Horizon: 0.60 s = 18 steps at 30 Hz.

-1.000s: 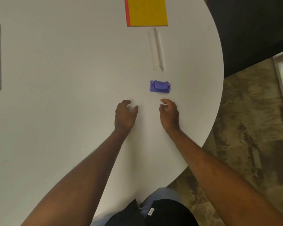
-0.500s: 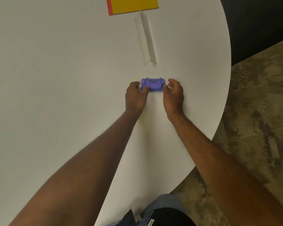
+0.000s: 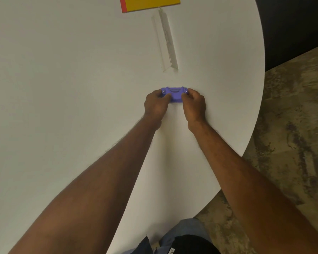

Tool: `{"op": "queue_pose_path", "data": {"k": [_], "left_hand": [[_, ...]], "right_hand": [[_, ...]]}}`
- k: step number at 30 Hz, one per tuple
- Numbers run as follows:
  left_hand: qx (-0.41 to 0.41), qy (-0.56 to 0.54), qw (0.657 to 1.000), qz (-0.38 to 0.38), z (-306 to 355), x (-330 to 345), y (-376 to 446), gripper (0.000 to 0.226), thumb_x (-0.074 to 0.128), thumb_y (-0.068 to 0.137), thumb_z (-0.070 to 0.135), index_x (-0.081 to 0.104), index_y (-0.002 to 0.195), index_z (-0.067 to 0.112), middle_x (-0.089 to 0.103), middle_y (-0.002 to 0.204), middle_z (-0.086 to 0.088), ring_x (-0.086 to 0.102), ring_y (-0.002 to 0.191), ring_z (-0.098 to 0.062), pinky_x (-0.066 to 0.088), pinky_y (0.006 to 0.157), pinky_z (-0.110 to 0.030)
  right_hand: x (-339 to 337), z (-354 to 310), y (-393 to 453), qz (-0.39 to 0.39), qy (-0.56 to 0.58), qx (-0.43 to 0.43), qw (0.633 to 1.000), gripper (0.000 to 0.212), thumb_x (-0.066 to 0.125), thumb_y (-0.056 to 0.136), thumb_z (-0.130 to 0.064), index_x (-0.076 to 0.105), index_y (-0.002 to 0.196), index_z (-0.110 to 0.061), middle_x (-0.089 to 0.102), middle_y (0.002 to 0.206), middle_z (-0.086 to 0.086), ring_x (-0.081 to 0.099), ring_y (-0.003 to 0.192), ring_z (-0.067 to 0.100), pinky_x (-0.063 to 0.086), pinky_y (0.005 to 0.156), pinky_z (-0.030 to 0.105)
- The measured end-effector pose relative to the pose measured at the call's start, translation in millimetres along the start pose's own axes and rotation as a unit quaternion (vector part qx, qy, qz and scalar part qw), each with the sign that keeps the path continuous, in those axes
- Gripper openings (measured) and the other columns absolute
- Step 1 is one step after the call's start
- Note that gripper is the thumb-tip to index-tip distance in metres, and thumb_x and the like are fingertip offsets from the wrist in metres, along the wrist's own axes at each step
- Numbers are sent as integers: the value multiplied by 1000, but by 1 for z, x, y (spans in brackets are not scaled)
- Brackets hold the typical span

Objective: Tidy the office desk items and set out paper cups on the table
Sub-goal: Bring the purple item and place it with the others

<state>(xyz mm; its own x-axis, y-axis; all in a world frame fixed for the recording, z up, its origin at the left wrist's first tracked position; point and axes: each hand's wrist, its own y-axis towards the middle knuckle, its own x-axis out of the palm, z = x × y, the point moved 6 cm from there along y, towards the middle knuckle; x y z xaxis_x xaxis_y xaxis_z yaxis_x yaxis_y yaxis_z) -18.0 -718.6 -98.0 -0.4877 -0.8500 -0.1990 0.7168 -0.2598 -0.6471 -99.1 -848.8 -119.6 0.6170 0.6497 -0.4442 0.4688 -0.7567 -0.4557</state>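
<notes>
A small purple plastic hole punch [image 3: 174, 93] lies on the white round table [image 3: 62, 88], right of centre. My left hand [image 3: 155, 105] grips its left end with curled fingers and thumb. My right hand [image 3: 195, 104] grips its right end the same way. The near edge of the punch is hidden under my fingers. No paper cups are in view.
A clear plastic ruler [image 3: 165, 41] lies beyond the punch, pointing away from me. A yellow pad with a red spine [image 3: 151, 3] sits at the far edge of the view. The table's rim curves down the right side, with mottled floor [image 3: 292, 143] beyond.
Both hands reached forward from the bare table and closed on the two ends of the purple punch. The view has shifted forward over the table.
</notes>
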Motion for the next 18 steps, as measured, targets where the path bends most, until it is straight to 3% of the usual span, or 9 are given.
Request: {"op": "queue_pose_path", "data": {"k": [4,9,11,14,18], "left_hand": [[-24,-34,999,25,-4,-4,-6,28,58,93,15,73,116,14,73,113,-1,64,101,-16,47,84,-23],[-48,-47,996,61,-22,-24,-25,21,61,91,18,74,102,5,64,87,1,52,77,-15,43,73,-27],[-54,-66,993,78,-30,-37,-36,21,62,91,19,75,104,9,70,95,2,59,83,-15,48,77,-26],[-61,-88,988,108,-42,-62,-52,27,63,92,20,71,117,11,71,119,-3,65,109,-18,53,97,-31],[-60,-106,982,145,-60,-102,-75,27,67,91,19,67,116,10,69,117,-2,64,109,-19,51,92,-28]], "right_hand": [[-1,5,-5,1,73,60,996,27,61,91,-16,70,116,-12,64,88,-20,59,77,-5,42,62,4],[3,3,-32,2,86,72,994,35,67,90,-18,68,124,-11,69,107,-7,64,88,1,45,66,2],[9,2,-47,-12,93,76,993,34,69,90,-17,68,124,-10,71,111,-2,65,92,8,50,74,11],[23,-1,-73,-41,102,82,990,32,71,89,-17,69,120,-12,73,111,-1,68,96,12,56,86,23],[47,-10,-113,-60,98,60,992,31,73,88,-17,69,118,-15,72,114,-2,68,101,11,53,84,19]]}}
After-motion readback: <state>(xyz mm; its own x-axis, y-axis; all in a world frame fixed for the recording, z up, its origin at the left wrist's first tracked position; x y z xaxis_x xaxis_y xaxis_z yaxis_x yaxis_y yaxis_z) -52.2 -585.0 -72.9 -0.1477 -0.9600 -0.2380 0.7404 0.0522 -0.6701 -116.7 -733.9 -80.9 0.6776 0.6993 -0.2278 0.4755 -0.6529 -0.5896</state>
